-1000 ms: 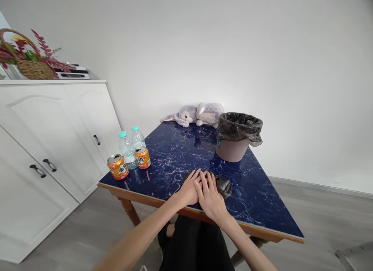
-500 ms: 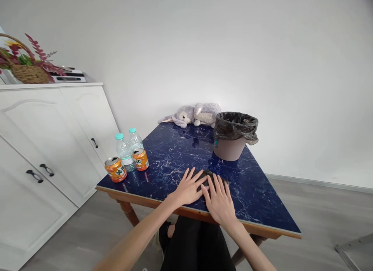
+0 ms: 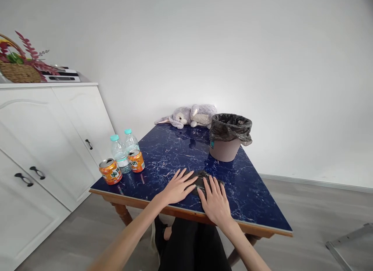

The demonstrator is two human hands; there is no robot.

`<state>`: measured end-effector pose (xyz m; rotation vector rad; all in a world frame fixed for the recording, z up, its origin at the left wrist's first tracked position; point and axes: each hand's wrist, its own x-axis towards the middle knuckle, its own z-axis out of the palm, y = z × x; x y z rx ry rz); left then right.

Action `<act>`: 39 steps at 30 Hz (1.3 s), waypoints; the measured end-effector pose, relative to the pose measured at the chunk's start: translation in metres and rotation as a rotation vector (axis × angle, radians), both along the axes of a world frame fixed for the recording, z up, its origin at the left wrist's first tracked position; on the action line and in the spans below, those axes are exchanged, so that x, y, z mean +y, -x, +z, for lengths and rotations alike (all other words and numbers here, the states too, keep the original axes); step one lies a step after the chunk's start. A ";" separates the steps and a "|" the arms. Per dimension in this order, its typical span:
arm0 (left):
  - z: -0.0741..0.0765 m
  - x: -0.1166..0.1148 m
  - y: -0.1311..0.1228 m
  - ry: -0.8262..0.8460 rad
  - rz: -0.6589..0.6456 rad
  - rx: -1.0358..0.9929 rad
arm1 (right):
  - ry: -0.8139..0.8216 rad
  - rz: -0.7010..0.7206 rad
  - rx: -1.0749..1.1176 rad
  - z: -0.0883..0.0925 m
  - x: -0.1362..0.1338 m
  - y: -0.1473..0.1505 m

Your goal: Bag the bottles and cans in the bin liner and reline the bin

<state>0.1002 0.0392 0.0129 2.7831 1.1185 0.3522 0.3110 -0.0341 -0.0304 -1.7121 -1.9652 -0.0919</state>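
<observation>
A flat black plastic bag [image 3: 201,182] lies on the blue marbled table [image 3: 163,146] near its front edge. My left hand [image 3: 179,188] rests palm down with fingers spread, its fingertips on the bag's left side. Flat on the right part of the bag lies my right hand [image 3: 215,201], fingers stretched forward. Both hands are open, with a strip of black plastic showing between them. Beyond the right hand stands a greyish-pink trash bin [image 3: 224,151], lined with a black bag [image 3: 230,128] folded over its rim.
At the table's left stand two orange cans [image 3: 110,172] and two clear bottles with teal caps [image 3: 119,151]. A plush rabbit [image 3: 186,116] lies along the wall. A white cabinet [image 3: 52,146] is on the left, bearing a flower basket [image 3: 20,72]. A metal frame [image 3: 346,240] stands at right.
My hands have moved apart on the black plastic bag, the left one sliding leftward, so more of the bag shows between them. The whole view has shifted slightly.
</observation>
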 end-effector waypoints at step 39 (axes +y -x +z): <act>0.011 -0.011 0.101 -0.003 0.271 -0.323 | 0.177 -0.090 -0.200 0.010 -0.012 -0.017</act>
